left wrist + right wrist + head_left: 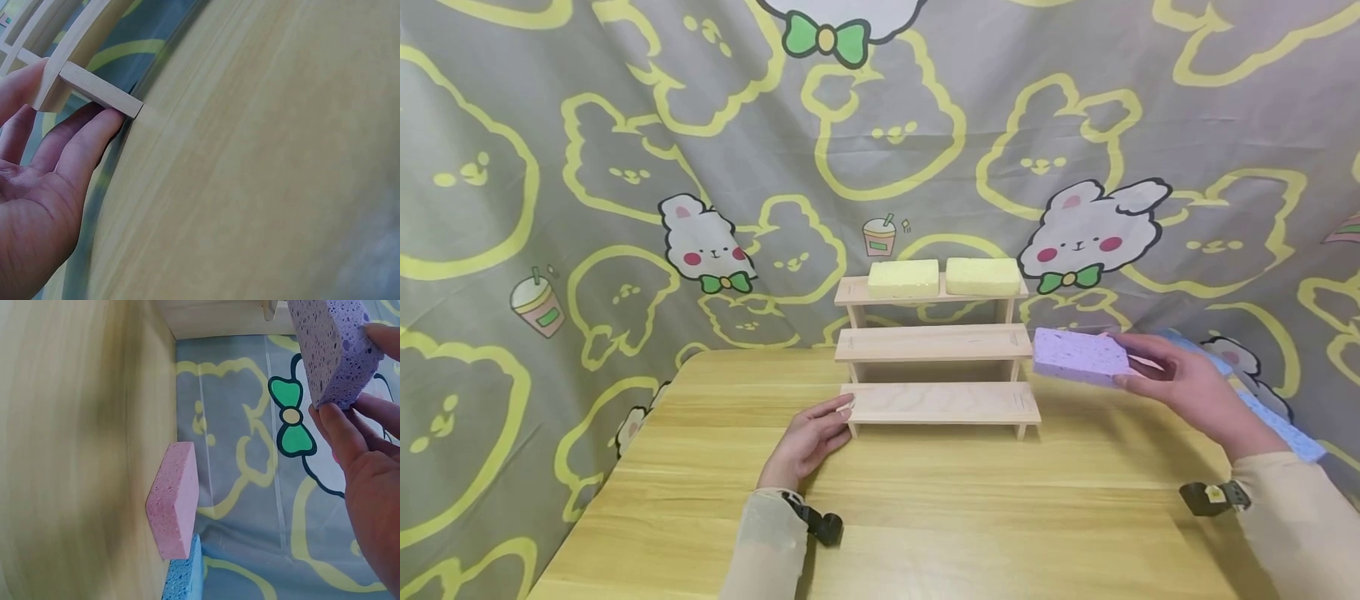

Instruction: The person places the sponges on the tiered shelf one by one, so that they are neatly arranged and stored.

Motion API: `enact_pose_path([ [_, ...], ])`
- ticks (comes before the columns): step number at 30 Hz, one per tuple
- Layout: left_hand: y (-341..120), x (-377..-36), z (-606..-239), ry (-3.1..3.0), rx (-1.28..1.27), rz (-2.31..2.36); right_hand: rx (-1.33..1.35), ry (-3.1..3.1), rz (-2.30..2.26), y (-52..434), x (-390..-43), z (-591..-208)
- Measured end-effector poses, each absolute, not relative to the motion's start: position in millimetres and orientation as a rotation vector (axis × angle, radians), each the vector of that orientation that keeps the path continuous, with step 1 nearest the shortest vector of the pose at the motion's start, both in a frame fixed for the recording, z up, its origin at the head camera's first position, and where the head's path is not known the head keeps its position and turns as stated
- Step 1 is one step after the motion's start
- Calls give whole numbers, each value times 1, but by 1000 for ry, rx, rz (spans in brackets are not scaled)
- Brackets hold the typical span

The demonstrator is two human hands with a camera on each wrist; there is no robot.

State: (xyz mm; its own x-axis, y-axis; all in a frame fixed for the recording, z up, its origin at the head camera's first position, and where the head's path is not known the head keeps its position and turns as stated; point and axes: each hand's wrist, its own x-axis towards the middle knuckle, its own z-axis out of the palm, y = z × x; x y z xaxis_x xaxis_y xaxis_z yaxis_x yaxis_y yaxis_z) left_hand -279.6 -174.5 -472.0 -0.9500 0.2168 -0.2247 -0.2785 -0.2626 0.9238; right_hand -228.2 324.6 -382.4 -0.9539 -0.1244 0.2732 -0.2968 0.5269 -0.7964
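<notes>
Right hand [1180,387] grips a purple sponge [1078,356] beside the shelf [936,343] bearing two yellow sponges [943,277]; left hand [808,437] relaxed.

Purple sponge [1081,357]: speckled rect. block, held level above worktop, just right of stepped wooden rack [937,350], middle-tier height.

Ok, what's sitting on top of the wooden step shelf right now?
Two yellow sponges lie side by side on the top step of the wooden shelf. The middle and bottom steps show bare wood. The space behind the steps is hidden.
</notes>
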Motion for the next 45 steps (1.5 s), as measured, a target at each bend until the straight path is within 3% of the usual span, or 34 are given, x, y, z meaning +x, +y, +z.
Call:
enact_pose_path([
  [27,-176,-279,-472,1667,-73,2274,359,-2554,1589,283,-247,-373],
  [45,-177,-282,-472,1689,-54,2242,518,-2425,1700,252,-264,-377],
])
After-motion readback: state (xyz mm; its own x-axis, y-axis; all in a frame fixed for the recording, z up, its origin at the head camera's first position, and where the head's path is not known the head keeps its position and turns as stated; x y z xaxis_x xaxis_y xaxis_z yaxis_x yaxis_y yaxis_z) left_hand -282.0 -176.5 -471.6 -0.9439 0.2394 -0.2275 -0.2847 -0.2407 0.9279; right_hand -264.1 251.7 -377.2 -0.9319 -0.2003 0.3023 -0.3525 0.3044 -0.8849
